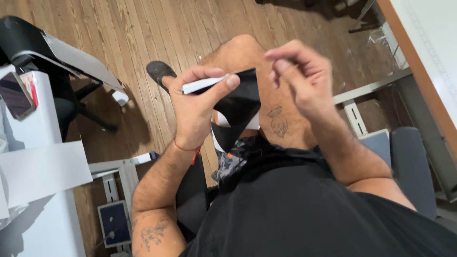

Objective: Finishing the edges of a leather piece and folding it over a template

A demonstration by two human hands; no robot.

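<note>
Left hand (pixel 195 109) pinches folded black-and-white sheet (pixel 235 107) above lap, edge exposed for peeling. Right hand (pixel 300 76) empty, fingertips pinched, near sheet.

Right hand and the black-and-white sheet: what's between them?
Nothing is held there. In the head view the right hand hovers apart from the black-and-white sheet pinched in the left hand; only the bare knee shows behind the gap.

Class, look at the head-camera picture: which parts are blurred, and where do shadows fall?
Head view: the right hand is smeared by motion blur; the left hand pinching the folded black-and-white sheet is sharper; the black office chair casts a dark shadow on the wooden plank floor; straight edges bow near the corners.
</note>
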